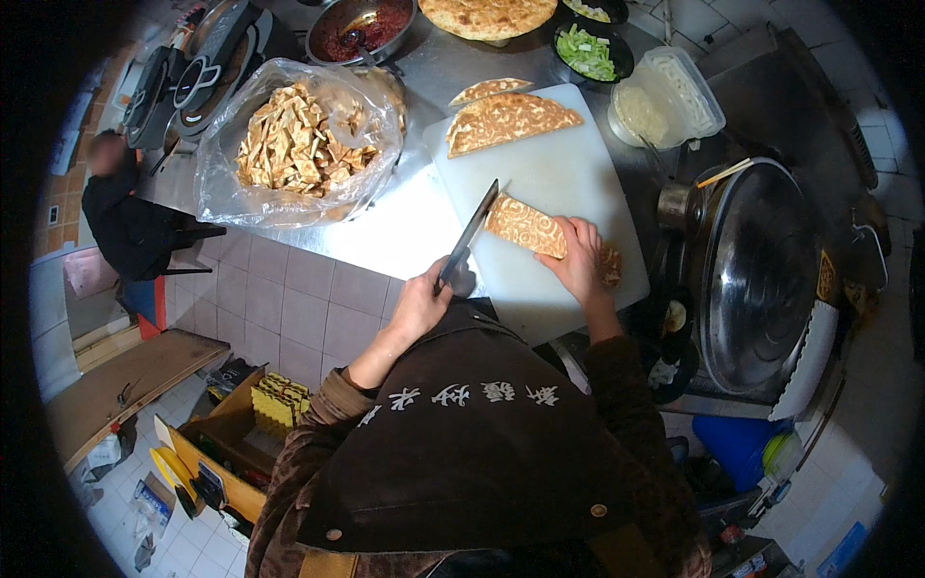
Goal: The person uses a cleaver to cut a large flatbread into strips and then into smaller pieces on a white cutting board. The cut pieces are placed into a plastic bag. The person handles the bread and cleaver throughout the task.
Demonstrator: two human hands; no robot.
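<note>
My left hand [423,302] is closed around the handle of a kitchen knife [473,225], its blade slanting up and away over the left part of a white cutting board [538,177]. Just right of the blade lies a wide strip of browned flatbread [526,225], and my right hand [578,253] holds its right end. Another flatbread piece [611,266] shows partly behind that hand. Towards the board's far end rest a large half-round flatbread [509,121] and a narrower curved slice [490,90].
An open plastic bag [303,144] of cut flatbread pieces stands left. Beyond are a bowl of red sauce [361,32], a whole flatbread [488,14] and a black bowl of chopped greens [585,54]. A large lidded pan [755,278] stands right. A person [126,209] sits far left.
</note>
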